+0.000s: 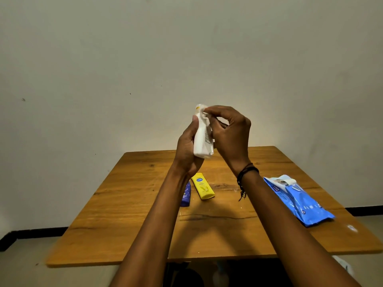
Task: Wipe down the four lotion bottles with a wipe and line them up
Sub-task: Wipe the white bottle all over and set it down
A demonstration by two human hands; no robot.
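Note:
My left hand (187, 146) holds a white lotion bottle (202, 139) upright in the air above the table's far half. My right hand (230, 133) pinches a white wipe (204, 117) against the bottle's upper part, near the cap. On the wooden table (124, 214) a yellow lotion bottle (202, 186) lies flat. A dark blue bottle (186, 195) lies just left of it, partly hidden behind my left forearm. No other bottle shows.
A blue pack of wipes (298, 199) lies on the table's right side with its flap lifted. A plain wall stands behind the table. A dark shape sits under the table's near edge.

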